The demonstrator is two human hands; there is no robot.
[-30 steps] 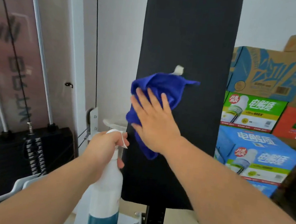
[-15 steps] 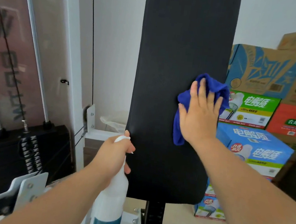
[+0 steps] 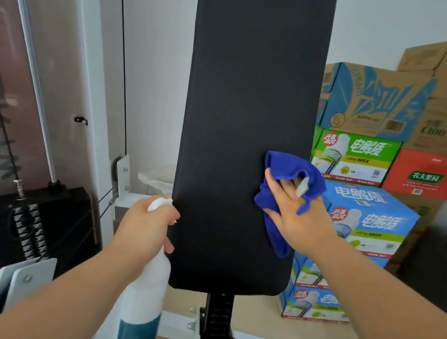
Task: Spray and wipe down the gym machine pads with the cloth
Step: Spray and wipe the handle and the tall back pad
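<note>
A tall black back pad [image 3: 237, 132] stands upright in the middle of the view on a black post. My right hand [image 3: 298, 218] presses a blue cloth [image 3: 285, 173] flat against the pad's right edge, at its lower half; the cloth's white tag lies over my fingers. My left hand [image 3: 144, 227] grips the neck of a white spray bottle [image 3: 145, 299] with a teal lower part, held upright just left of the pad's lower left edge.
A black weight stack [image 3: 26, 226] with cable and guide rods sits at the left behind a white frame upright [image 3: 86, 99]. Stacked cardboard drink boxes [image 3: 372, 212] stand close to the right of the pad. A white base rail runs under the post.
My right hand has swept the cloth from the pad's left-centre across to its right edge and then a little lower. My left hand with the bottle has stayed beside the pad's left edge.
</note>
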